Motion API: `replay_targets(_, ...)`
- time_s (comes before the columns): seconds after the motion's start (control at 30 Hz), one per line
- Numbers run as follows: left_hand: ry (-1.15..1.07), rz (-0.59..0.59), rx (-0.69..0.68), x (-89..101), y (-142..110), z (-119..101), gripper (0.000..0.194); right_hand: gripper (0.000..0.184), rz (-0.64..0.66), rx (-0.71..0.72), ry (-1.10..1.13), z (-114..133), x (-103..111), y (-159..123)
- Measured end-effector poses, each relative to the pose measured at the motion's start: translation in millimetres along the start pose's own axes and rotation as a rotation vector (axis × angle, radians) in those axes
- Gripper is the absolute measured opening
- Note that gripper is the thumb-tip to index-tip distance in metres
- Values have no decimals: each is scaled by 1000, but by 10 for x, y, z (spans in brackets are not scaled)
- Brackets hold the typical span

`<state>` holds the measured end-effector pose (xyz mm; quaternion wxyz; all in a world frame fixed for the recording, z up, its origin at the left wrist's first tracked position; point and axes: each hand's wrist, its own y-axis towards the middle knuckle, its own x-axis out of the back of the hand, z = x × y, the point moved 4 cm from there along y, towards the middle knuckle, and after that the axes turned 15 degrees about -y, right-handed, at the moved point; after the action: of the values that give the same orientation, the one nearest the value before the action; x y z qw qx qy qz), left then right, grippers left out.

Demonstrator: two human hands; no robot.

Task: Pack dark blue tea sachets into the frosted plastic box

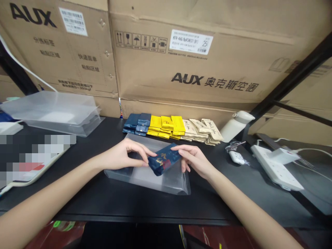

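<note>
A dark blue packet (164,159) with gold characters and a red mark is held by both my hands above a clear plastic box (155,185). My left hand (132,154) pinches its left end between thumb and fingers. At the other end, my right hand (193,159) grips the packet's right edge. The box lies flat on the black table (124,204). Behind it stands a row of small packets: dark blue ones (136,123) at the left, yellow ones (166,126) in the middle, and beige ones (201,129) with dark writing at the right.
Large cardboard boxes (181,76) line the back. A white bottle (236,127) leans at the row's right end, with a white earphone case (236,157) and a power strip (276,169) nearby. More clear plastic boxes (64,110) sit at left, behind a blurred-out device (38,162).
</note>
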<state>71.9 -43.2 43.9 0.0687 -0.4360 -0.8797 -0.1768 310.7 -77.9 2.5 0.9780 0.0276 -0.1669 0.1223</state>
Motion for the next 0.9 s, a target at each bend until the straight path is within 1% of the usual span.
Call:
replay_targets(0.07,58,-63,-38,55,4,-7,13,35,-118,-7,32,-15,37,15)
replay_targets(0.13,112,-195,-88,179,3,15,18,32,-245,-2,74,-32,115,29)
replay_targets(0.2,152,-324,-111,335,-7,86,24,31,-364,0,110,-62,223,43)
replay_targets(0.23,181,-362,-110,407,-11,136,27,32,-411,-4,118,-82,278,52)
replay_targets(0.27,212,-373,-94,465,-12,194,31,34,-442,-11,116,-103,330,62)
replay_targets(0.33,271,-361,-41,547,-10,312,40,42,-461,-36,104,-142,406,86)
replay_targets(0.43,297,-288,46,578,0,446,47,53,-466,-80,126,-177,466,108)
replay_targets(0.47,275,-258,68,573,3,473,48,52,-477,-90,144,-180,478,108)
replay_targets(0.53,219,-215,98,566,6,502,48,46,-515,-96,168,-171,500,97)
replay_targets(0.6,208,-204,119,583,0,508,48,40,-567,-91,167,-156,524,80)
replay_targets(0.77,273,-213,159,680,-29,501,48,34,-712,15,84,-106,578,32)
replay_targets(0.83,279,-209,165,709,-38,496,47,30,-791,87,7,-75,600,4)
replay_targets(0.9,277,-209,171,725,-43,490,48,26,-879,177,-117,-29,619,-36)
